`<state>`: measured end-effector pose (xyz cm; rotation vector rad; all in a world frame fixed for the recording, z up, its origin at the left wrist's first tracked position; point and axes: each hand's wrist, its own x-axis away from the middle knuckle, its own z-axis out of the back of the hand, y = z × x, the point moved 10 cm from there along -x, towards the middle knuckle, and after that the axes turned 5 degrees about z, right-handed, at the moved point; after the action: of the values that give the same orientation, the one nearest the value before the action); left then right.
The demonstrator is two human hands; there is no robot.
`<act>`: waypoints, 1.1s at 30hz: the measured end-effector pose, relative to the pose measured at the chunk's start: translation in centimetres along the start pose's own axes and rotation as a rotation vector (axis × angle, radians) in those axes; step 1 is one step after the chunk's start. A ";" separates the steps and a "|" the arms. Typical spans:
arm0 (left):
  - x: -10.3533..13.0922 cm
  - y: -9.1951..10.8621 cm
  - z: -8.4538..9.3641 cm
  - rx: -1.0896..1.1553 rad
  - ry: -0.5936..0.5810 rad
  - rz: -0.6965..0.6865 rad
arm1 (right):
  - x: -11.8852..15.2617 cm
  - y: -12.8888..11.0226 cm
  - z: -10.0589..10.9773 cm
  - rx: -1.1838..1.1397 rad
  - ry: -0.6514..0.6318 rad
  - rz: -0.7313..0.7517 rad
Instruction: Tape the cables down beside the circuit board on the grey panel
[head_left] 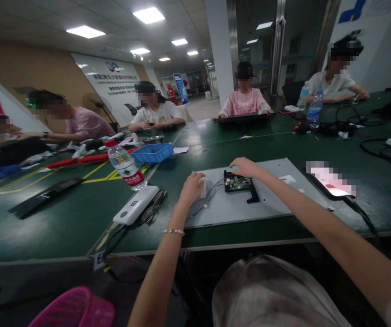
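A flat grey panel [273,206] lies on the green table before me. On it sits a black bracket [254,195] with a green circuit board [239,182], and grey cables [212,193] run from it toward the left. My right hand [245,167] is at the top edge of the bracket, fingers bent; whether they grip anything is too small to tell. My left hand [193,187] rests at the panel's left side, beside the cables, with curled fingers. What lies under its fingertips is hidden.
Left of the panel are a white power bank [137,205], glasses [153,208], a water bottle [125,166] and a blue tray [154,152]. A lit phone [333,181] with a cable lies right. Several people sit around the table [195,136].
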<state>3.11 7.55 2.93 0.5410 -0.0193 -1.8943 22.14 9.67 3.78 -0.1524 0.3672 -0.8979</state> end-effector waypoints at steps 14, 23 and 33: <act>0.3 0.6 0.2 -0.027 -0.002 -0.008 | -0.4 3.2 0.0 0.112 0.110 -0.138; 0.4 0.5 0.1 -0.037 -0.012 -0.004 | 1.3 5.8 -0.6 -0.020 0.015 -0.165; -0.1 2.4 1.6 -0.044 0.017 -0.040 | 7.6 8.0 0.9 -0.059 0.057 -0.286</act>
<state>4.66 6.28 5.08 0.5309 0.0440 -1.9242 32.64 8.68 0.44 -0.2385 0.4317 -1.1761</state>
